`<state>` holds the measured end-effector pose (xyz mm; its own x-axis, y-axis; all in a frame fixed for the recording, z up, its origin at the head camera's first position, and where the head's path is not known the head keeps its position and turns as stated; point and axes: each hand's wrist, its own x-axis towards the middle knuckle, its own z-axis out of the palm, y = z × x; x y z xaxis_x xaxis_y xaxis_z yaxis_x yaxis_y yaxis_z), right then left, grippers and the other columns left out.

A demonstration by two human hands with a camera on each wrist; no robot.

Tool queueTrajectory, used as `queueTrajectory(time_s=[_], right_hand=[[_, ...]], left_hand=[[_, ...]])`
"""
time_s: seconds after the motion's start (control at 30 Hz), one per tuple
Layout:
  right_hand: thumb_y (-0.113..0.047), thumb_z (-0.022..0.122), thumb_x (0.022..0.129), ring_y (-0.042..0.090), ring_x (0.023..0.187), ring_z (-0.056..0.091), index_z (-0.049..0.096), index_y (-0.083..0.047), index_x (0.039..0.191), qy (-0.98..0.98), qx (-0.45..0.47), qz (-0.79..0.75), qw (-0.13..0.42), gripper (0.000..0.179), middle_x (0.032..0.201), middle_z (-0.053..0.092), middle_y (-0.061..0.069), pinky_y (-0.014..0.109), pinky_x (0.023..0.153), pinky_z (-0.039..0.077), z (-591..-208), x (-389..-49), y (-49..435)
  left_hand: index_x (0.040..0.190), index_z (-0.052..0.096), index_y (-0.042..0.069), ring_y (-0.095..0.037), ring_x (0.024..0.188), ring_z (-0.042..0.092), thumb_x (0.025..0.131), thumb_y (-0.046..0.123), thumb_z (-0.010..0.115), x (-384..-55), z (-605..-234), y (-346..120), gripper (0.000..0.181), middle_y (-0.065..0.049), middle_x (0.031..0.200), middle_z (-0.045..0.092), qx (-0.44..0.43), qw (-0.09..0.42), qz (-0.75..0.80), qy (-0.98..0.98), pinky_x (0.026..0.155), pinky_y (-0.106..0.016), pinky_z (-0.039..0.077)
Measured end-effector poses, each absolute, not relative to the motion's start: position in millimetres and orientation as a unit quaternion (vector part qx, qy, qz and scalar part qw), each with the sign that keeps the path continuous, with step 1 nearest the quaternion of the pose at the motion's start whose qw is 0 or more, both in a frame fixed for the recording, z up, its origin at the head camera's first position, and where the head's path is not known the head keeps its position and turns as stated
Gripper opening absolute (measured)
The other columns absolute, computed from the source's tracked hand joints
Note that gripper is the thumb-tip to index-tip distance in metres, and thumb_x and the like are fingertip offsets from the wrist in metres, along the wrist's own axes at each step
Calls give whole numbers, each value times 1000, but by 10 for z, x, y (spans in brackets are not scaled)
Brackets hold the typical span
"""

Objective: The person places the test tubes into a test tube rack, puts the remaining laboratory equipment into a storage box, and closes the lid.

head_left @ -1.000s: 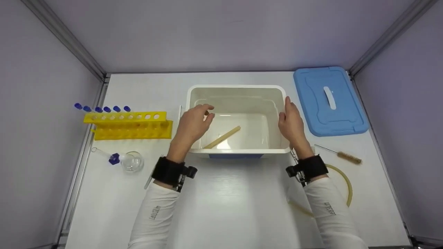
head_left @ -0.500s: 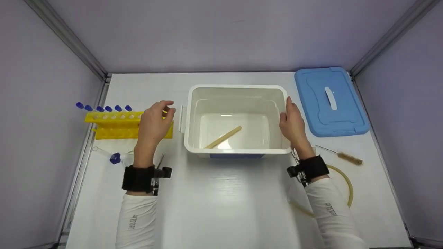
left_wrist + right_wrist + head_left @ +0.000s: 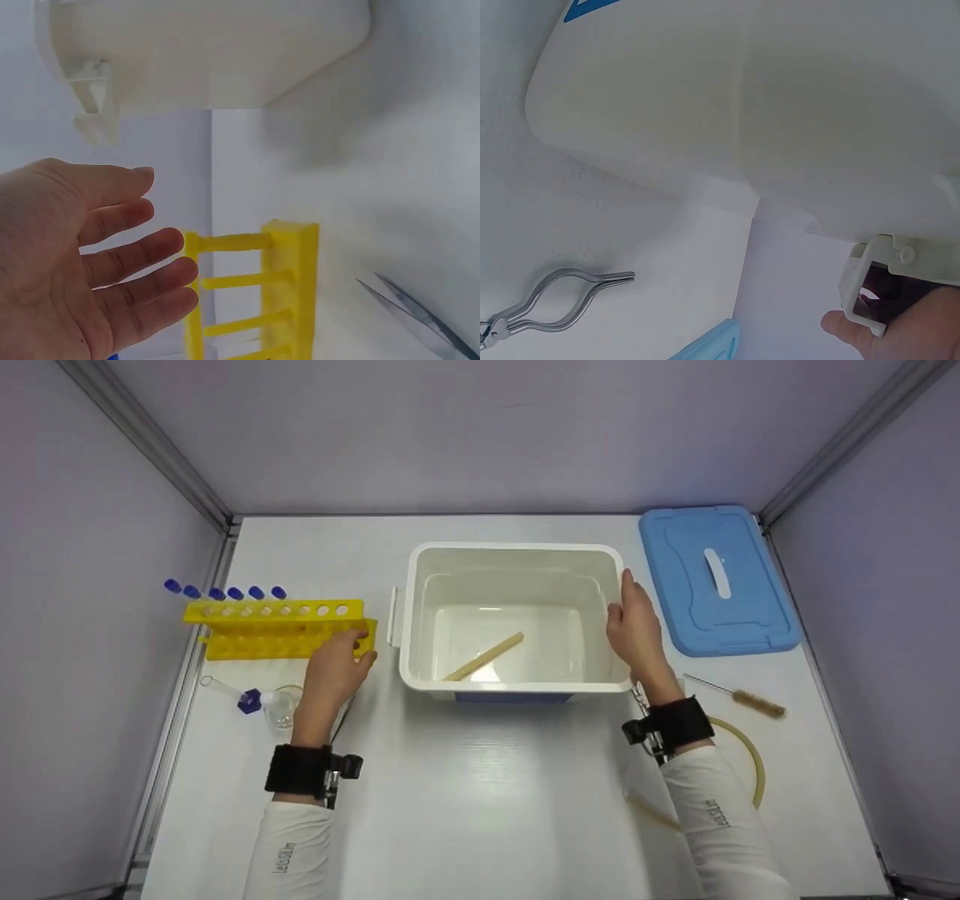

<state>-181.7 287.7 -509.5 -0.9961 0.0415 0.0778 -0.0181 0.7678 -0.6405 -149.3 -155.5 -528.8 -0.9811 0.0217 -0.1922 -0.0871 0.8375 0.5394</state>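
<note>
A white plastic storage box (image 3: 517, 687) stands mid-table with a straight tan stick-like piece (image 3: 484, 657) lying inside. My right hand (image 3: 636, 631) holds the box's right rim, its thumb at the inner side; in the right wrist view the hand (image 3: 922, 326) is at the box's side handle (image 3: 866, 289). My left hand (image 3: 336, 673) holds nothing and hovers at the right front end of the yellow test tube rack (image 3: 274, 611). Its fingers are relaxed and apart in the left wrist view, between the box and the rack (image 3: 292, 285).
Several blue-capped tubes (image 3: 235, 593) stand at the rack. Glassware with a purple fitting (image 3: 249, 702) lies in front. Tweezers (image 3: 420, 319) lie near my left hand. To the right are a blue lid (image 3: 720, 585), a brush (image 3: 757, 703), metal tongs (image 3: 562, 300) and yellowish tubing (image 3: 754, 757).
My left hand has moved left out of the box, then toward me and down in front of the rack. The right hand stays on the box rim.
</note>
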Motion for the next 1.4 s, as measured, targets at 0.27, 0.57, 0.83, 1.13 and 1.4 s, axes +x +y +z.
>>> queueTrajectory(time_s=[0.27, 0.57, 0.83, 1.13, 1.4], right_hand=[[-3, 41, 105, 51, 147, 42, 20, 14, 161, -938, -7, 345, 40, 62, 157, 40, 39, 61, 121, 38, -5074, -1823, 2856], [-3, 40, 105, 50, 148, 42, 20, 15, 160, -937, -4, 347, 40, 61, 158, 39, 40, 61, 120, 40, -5073, -1822, 2849], [-4, 40, 106, 50, 149, 41, 20, 14, 161, -936, -7, 349, 38, 61, 159, 38, 39, 61, 121, 38, -5068, -1814, 2847], [-2, 42, 105, 52, 148, 41, 22, 15, 160, -937, -9, 345, 48, 61, 157, 40, 40, 62, 121, 37, -5085, -1806, 2853], [-1, 43, 104, 52, 148, 41, 22, 15, 160, -937, -7, 346, 47, 62, 157, 39, 40, 61, 121, 38, -5095, -1808, 2864]], left_hand=[[146, 56, -4, -49, 131, 59, 101, 22, 66, -1384, -5608, -1628, 53, -32, 143, 60, -28, 121, 262, 957, 112, -59, 48], [150, 50, -3, -50, 132, 57, 101, 21, 65, -1316, -5843, -1714, 57, -33, 145, 54, -47, 173, 245, 953, 113, -59, 47], [149, 49, -9, -53, 125, 60, 96, 18, 69, -1243, -5917, -1736, 63, -36, 138, 57, -57, 185, 228, 954, 107, -61, 50], [141, 52, -14, -51, 115, 64, 93, 12, 67, -1141, -6005, -1795, 57, -36, 128, 60, -61, 191, 217, 956, 100, -61, 54], [134, 57, -14, -46, 105, 67, 94, 10, 67, -1092, -6053, -1829, 48, -34, 118, 64, -59, 187, 214, 957, 94, -56, 56]])
